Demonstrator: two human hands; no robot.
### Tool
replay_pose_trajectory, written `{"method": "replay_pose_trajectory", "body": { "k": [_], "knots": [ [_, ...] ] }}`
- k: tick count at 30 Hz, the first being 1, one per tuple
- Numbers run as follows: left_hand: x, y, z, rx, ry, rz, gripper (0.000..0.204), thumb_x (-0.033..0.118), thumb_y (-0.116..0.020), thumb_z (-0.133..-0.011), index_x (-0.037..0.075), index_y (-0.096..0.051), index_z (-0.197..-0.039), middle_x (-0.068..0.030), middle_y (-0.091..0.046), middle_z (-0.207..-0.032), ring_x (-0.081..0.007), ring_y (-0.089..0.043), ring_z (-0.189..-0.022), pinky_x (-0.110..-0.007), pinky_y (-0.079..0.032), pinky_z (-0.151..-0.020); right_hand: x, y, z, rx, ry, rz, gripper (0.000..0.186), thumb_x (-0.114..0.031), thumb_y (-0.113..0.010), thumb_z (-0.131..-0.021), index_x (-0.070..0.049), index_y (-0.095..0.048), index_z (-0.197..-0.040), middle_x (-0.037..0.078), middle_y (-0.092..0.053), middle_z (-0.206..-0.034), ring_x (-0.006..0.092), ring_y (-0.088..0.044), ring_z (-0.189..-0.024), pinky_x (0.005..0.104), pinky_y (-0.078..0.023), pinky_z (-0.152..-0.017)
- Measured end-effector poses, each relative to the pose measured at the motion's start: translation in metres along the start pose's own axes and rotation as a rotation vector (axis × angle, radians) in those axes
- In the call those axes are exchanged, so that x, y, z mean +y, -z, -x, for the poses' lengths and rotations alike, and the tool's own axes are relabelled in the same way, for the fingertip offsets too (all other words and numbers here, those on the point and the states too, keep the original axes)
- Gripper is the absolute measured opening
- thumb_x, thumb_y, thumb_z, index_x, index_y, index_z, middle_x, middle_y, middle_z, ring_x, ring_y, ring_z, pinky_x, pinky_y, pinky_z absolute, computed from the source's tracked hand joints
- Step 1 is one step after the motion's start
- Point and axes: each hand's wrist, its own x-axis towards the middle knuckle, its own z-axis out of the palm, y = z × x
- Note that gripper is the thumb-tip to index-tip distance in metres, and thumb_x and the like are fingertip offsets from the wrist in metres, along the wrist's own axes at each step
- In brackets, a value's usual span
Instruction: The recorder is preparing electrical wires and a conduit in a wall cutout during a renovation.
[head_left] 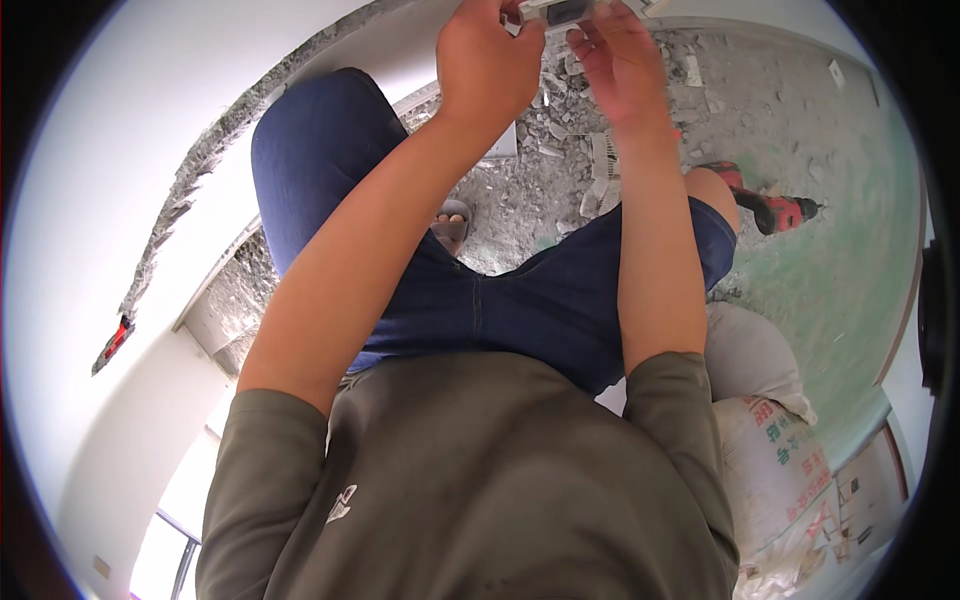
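Observation:
At the top edge of the head view, a small white piece with a dark grey panel (566, 13) is between my two hands, partly cut off by the picture's rim. My left hand (490, 62) is closed around its left end, thumb toward the piece. On the other end are the fingertips of my right hand (627, 72), with some fingers curled below it. What kind of thing the piece is, I cannot make out. Both forearms reach forward over my spread knees, above broken rubble (545, 140) on the floor.
A red and black power drill (775, 208) lies on the floor right of my right knee. Stuffed sacks (765, 455) stand close at my right side. A white wall (130, 150) with a rough chiselled groove runs along the left, a red tool (115, 343) by it.

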Motion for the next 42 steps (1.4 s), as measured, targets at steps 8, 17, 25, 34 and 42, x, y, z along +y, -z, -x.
{"method": "replay_pose_trajectory", "body": {
  "k": [8,17,25,34,42],
  "knots": [
    [-0.011,0.001,0.0,0.081,-0.041,-0.021,0.019,0.005,-0.068,-0.079,-0.003,-0.057,-0.093,-0.0211,-0.062,-0.086,-0.0366,-0.061,-0.076,-0.043,-0.048,-0.068,0.004,-0.025,0.004,0.35,0.074,0.599,0.012,-0.011,-0.063,-0.094,-0.011,-0.062,-0.106,0.0,-0.065,-0.089,0.0115,-0.062,-0.08,0.0271,-0.052,-0.071],
    [0.004,0.005,0.007,0.0,0.162,0.251,0.017,0.011,-0.066,-0.084,-0.003,-0.057,-0.085,-0.0179,-0.06,-0.075,-0.0256,-0.057,-0.064,-0.038,-0.045,-0.059,0.003,-0.032,0.011,0.317,0.068,0.607,0.02,-0.015,-0.065,-0.094,-0.011,-0.06,-0.112,0.0,-0.066,-0.09,0.0134,-0.064,-0.083,0.0283,-0.053,-0.074],
    [-0.001,0.009,0.008,-0.12,0.022,0.814,0.028,0.026,-0.068,-0.091,-0.002,-0.062,-0.089,-0.0069,-0.062,-0.074,-0.0108,-0.056,-0.057,-0.027,-0.045,-0.052,0.007,0.055,0.039,0.604,-0.158,1.035,0.022,-0.014,-0.064,-0.088,-0.007,-0.065,-0.108,0.005,-0.069,-0.093,0.0162,-0.065,-0.084,0.0318,-0.053,-0.077],
    [0.016,0.01,-0.001,-0.184,0.585,0.563,0.035,0.036,-0.057,-0.098,0.006,-0.057,-0.079,-0.0016,-0.052,-0.057,-0.0087,-0.049,-0.045,-0.024,-0.035,-0.041,0.128,0.101,0.092,0.639,-0.295,2.227,0.032,-0.013,-0.062,-0.085,-0.01,-0.06,-0.118,0.014,-0.058,-0.109,0.0311,-0.058,-0.103,0.043,-0.052,-0.082],
    [0.015,0.006,-0.002,-0.211,0.541,0.511,0.033,0.033,-0.056,-0.098,0.007,-0.055,-0.077,-0.0014,-0.049,-0.055,-0.0089,-0.048,-0.045,-0.025,-0.034,-0.04,0.125,0.121,0.097,0.464,-0.351,2.48,0.019,-0.019,-0.051,-0.092,-0.009,-0.066,-0.098,0.012,-0.059,-0.105,0.0282,-0.06,-0.101,0.0416,-0.054,-0.078]
  ]
}}
